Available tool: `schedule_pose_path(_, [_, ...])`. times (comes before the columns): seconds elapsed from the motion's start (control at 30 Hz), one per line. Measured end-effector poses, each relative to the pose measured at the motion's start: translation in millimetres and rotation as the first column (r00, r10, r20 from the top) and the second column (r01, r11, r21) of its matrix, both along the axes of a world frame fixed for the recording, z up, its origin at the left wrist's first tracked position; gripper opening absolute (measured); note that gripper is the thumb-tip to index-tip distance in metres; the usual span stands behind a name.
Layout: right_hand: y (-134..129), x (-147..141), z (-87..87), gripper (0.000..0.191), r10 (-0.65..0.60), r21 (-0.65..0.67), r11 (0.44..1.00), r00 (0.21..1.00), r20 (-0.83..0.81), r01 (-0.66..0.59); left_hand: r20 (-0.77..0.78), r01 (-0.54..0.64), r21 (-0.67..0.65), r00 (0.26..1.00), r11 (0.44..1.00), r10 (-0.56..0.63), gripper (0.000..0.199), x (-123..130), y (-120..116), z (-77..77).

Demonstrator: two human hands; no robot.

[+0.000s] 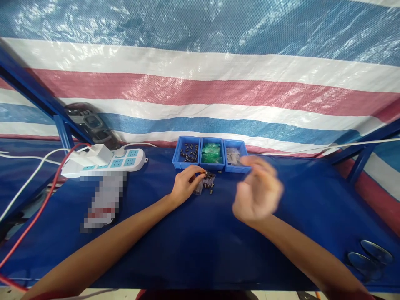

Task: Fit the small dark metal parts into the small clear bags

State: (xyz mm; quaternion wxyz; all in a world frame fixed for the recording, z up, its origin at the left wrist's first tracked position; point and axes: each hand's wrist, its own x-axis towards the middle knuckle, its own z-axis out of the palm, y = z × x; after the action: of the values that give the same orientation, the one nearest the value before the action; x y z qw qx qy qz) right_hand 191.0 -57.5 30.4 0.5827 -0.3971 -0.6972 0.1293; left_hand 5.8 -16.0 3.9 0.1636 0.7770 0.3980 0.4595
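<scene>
My left hand (185,184) is closed in a pinch over a small pile of dark screws (211,186) lying on the table. Whatever its fingertips grip is too small to make out. Partly under the pile and beside the fingers lies a small clear plastic bag (199,188). My right hand (258,189) is raised to the right of the pile, in front of the right bin, and smeared by motion. Behind the hands stand three blue bins: the left bin (177,161) has loose dark screws, the middle bin (212,166) green packets, the right bin (233,168) clear bags.
A white power strip (133,160) with plugs and cables stands at the left, near a blurred-out object (104,200). Glasses (368,258) lie at the right front. Striped sheeting (200,91) hangs behind the blue table (200,250).
</scene>
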Motion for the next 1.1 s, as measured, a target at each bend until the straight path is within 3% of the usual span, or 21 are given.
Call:
schedule_pose_path(0.1, [11,-7,-9.4,0.024,-0.039,0.085,0.995,0.996,-0.075,0.045,0.012,0.012,0.006,1.0,1.0,-0.012,0.013,0,1,-0.2])
schedule_pose_path(0.33, [26,-11,-37.6,0.015,0.049,-0.07,0.997,0.994,0.1,-0.042,0.008,0.042,-0.013,0.999,0.999,-0.042,0.018,0,2,-2.5])
schedule_pose_path(0.77, [27,-10,-41.3,0.013,0.082,-0.041,0.996,0.984,0.16,-0.076,0.003,0.086,-0.066,0.996,0.994,-0.086,0.019,1,3,-1.4])
schedule_pose_path(1.1, [26,-10,-40.0,0.016,0.079,-0.085,0.994,0.99,0.118,-0.069,0.003,0.048,-0.01,0.999,0.999,-0.048,0.018,-1,1,-1.5])
